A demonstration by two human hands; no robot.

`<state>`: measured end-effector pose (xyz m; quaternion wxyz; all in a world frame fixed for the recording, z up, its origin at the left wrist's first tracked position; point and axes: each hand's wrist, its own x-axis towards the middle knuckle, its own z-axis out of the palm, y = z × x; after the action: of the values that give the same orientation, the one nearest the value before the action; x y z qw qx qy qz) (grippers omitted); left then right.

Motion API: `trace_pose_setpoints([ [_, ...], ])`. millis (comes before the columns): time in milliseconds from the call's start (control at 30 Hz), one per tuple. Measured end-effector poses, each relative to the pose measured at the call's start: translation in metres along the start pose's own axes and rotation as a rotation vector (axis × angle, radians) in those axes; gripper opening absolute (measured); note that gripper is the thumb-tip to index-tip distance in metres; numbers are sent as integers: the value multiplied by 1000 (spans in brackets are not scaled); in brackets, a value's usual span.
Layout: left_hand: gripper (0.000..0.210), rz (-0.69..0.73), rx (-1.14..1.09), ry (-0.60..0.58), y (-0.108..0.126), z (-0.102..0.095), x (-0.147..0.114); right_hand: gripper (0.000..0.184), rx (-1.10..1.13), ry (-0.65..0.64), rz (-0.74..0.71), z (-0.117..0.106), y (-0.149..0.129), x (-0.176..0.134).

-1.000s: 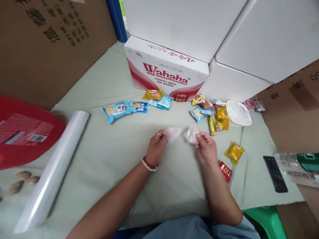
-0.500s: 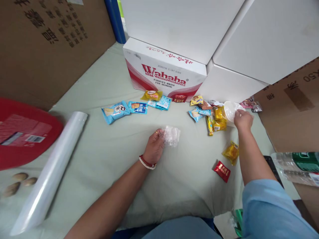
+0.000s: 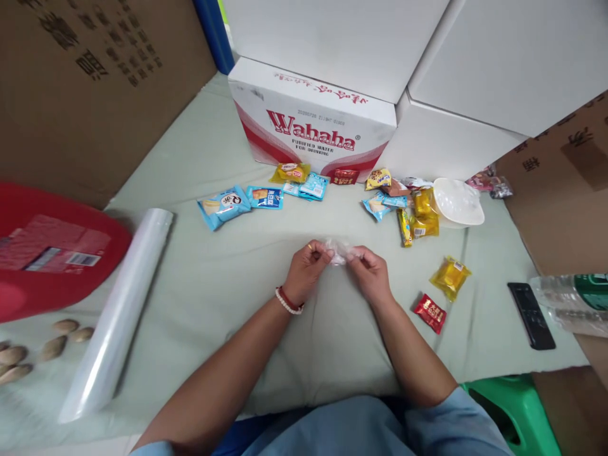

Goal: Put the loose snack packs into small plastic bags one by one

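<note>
A small piece of crinkled clear plastic (image 3: 337, 253) is stretched between my two hands over the middle of the cloth-covered table. My left hand (image 3: 303, 271), with beaded bracelets at the wrist, pinches its left side. On the opposite side, my right hand (image 3: 373, 273) pinches it between thumb and fingers. Whether the plastic is a bag or a loose sheet, I cannot tell. Right of my right hand lie a red snack packet (image 3: 430, 313) and a yellow snack packet (image 3: 450, 277). A white bowl (image 3: 458, 201) stands farther back, beside several small snack packets.
Behind is a white and red Wahaha carton (image 3: 311, 130). A blue snack bag (image 3: 224, 206) lies in front of it. On the left are a clear plastic roll (image 3: 118, 310), a red container (image 3: 57, 253) and several brown nuts or stones. A black phone (image 3: 531, 315) and bottles lie right.
My right hand has left the white bowl and come to the middle, where it now grips the clear plastic too. My left hand keeps its hold. The view has shifted slightly.
</note>
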<state>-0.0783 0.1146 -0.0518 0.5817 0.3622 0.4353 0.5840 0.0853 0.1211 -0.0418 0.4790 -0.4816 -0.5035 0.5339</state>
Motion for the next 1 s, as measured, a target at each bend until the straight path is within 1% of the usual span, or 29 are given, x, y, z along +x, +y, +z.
trace_pose_setpoints([
  [100, 45, -50, -143, -2, 6, -4, 2, 30, 233, 50, 117, -20, -4, 9],
  [167, 44, -125, -235, -15, 11, -7, 4, 34, 350, 41, 180, -28, -9, 13],
  [267, 46, -235, -308, -33, 16, -11, 5, 40, 441, -3, 241, -30, -14, 14],
  [367, 51, -251, -317, -44, 17, -10, 5, 46, 456, 15, 239, -28, -15, 13],
  [467, 57, -176, -268, -49, 16, -6, 3, 48, 365, 31, 251, -26, -14, 10],
  [533, 60, -122, -152, -63, 14, -4, 1, 48, 284, -6, 254, -23, -12, 8],
  [600, 55, -96, -14, -85, 10, -3, -1, 48, 233, -49, 244, -21, -11, 7],
  [667, 48, -101, 41, -67, 5, -2, -2, 48, 233, -64, 244, -20, -10, 7],
  [733, 46, -103, 14, -19, 2, -2, -2, 47, 274, -53, 252, -20, -11, 9],
  [767, 45, -79, 3, 0, 0, -2, -2, 46, 298, -45, 252, -20, -12, 10],
  [900, 33, 152, 80, 13, 0, -3, 0, 39, 392, 7, 236, -24, -13, 15],
  [1000, 23, 293, 240, -9, 5, -6, -3, 35, 508, 67, 247, -30, -9, 19],
])
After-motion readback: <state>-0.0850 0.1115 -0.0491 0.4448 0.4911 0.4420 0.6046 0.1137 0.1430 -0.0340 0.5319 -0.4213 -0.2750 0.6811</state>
